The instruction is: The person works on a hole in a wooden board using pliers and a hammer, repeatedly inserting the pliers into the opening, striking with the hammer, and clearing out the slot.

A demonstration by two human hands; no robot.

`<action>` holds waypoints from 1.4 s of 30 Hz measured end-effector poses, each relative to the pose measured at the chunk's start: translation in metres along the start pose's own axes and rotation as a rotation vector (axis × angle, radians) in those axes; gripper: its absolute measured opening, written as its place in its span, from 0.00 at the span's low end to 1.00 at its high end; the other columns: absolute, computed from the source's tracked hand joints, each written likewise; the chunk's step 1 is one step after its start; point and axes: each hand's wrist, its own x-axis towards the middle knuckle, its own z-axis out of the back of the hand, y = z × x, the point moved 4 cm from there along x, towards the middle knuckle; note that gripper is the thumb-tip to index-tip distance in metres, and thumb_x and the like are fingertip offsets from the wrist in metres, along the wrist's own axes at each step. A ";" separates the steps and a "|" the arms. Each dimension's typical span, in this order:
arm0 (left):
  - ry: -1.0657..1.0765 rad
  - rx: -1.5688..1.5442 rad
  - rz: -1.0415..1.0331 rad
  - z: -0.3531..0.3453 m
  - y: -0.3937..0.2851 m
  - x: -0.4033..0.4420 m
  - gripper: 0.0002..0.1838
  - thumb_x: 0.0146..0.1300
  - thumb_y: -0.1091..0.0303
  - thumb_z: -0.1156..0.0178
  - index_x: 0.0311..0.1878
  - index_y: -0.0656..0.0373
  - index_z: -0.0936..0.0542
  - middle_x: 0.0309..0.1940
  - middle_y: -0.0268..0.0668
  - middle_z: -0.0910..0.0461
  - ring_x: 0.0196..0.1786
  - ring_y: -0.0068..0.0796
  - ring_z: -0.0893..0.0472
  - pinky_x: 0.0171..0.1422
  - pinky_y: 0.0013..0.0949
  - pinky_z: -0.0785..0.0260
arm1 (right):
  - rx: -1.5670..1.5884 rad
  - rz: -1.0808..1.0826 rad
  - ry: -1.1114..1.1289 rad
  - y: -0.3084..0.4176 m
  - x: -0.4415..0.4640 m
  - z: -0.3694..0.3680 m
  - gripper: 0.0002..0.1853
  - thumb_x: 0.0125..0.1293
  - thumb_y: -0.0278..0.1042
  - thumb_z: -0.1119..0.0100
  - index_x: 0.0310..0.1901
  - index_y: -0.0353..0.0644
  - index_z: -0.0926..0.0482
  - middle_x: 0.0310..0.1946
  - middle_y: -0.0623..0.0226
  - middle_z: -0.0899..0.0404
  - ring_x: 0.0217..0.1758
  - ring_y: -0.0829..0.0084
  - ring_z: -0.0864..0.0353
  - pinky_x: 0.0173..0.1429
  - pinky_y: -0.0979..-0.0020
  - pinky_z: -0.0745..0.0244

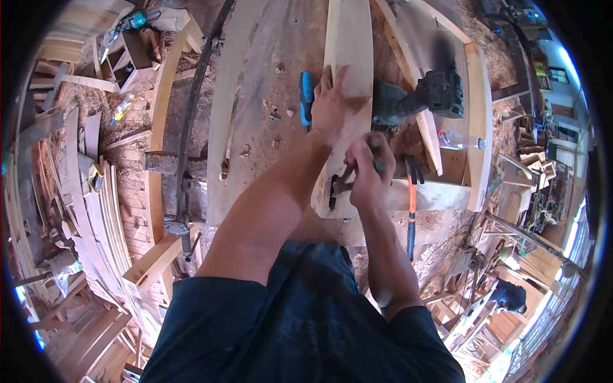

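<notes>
A pale wooden board (348, 38) lies lengthwise on the workbench (255, 83) in front of me. My left hand (333, 105) rests on the board with its fingers spread, holding nothing. Closer to me, my right hand (371, 166) is closed around a hand tool with a dark metal blade (343, 180); its handle is mostly hidden by my fingers, so its exact kind is unclear. That blade is tilted at a dark slot (332, 195) near the board's end. Just left of my left hand lies a blue-and-black tool (306, 99).
Right of the board lie a cordless power tool (440, 94), a plastic bottle (456, 140) and a hammer (412, 204) with an orange handle. A long bar clamp (185, 166) runs along the left. Wood offcuts (96, 185) and shavings cover the floor. Another person (509, 297) is at lower right.
</notes>
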 end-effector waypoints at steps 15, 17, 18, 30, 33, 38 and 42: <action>-0.016 0.011 -0.092 -0.007 0.001 0.004 0.46 0.53 0.51 0.25 0.73 0.47 0.35 0.73 0.62 0.38 0.72 0.65 0.34 0.74 0.53 0.38 | -0.002 -0.035 0.040 0.011 0.006 0.000 0.07 0.73 0.31 0.46 0.36 0.40 0.28 0.26 0.77 0.32 0.30 0.86 0.34 0.34 0.79 0.38; 0.005 -0.004 -0.080 -0.006 -0.001 0.000 0.46 0.52 0.51 0.25 0.73 0.47 0.35 0.72 0.61 0.37 0.71 0.64 0.33 0.73 0.53 0.37 | 0.075 -0.020 0.165 0.013 -0.016 0.004 0.07 0.70 0.31 0.43 0.36 0.40 0.28 0.26 0.76 0.31 0.32 0.87 0.34 0.36 0.80 0.37; 0.001 -0.009 -0.077 -0.006 0.000 0.004 0.46 0.52 0.51 0.24 0.73 0.47 0.35 0.72 0.60 0.37 0.70 0.64 0.32 0.72 0.54 0.36 | 0.061 0.000 0.181 0.015 -0.022 0.005 0.07 0.70 0.31 0.42 0.36 0.40 0.29 0.27 0.75 0.30 0.32 0.87 0.34 0.36 0.79 0.36; -0.058 -0.034 -0.253 -0.016 0.022 0.012 0.45 0.54 0.51 0.24 0.73 0.55 0.34 0.66 0.53 0.28 0.57 0.58 0.20 0.62 0.50 0.28 | -0.084 -0.087 0.036 0.000 0.016 0.002 0.12 0.72 0.38 0.39 0.42 0.35 0.22 0.26 0.72 0.23 0.33 0.84 0.26 0.40 0.76 0.30; 0.096 -0.485 -0.058 -0.032 0.052 0.014 0.42 0.62 0.55 0.29 0.75 0.58 0.36 0.64 0.53 0.26 0.55 0.48 0.19 0.60 0.44 0.26 | -0.077 0.056 0.061 0.001 0.003 0.007 0.13 0.72 0.37 0.40 0.40 0.33 0.22 0.25 0.70 0.23 0.33 0.82 0.25 0.39 0.74 0.29; 0.186 -0.634 -0.096 -0.021 0.049 0.020 0.39 0.68 0.60 0.34 0.77 0.61 0.39 0.61 0.54 0.23 0.56 0.42 0.19 0.61 0.40 0.26 | -0.201 -0.146 -0.037 -0.012 0.045 -0.006 0.15 0.70 0.37 0.40 0.38 0.30 0.21 0.26 0.64 0.21 0.31 0.75 0.26 0.39 0.65 0.29; 0.288 -0.267 -0.008 -0.002 0.039 0.049 0.43 0.63 0.52 0.30 0.76 0.60 0.37 0.60 0.56 0.22 0.58 0.51 0.19 0.64 0.44 0.27 | -0.247 -0.173 -0.031 -0.019 0.049 -0.007 0.13 0.69 0.36 0.39 0.38 0.30 0.22 0.26 0.65 0.22 0.31 0.76 0.27 0.38 0.66 0.29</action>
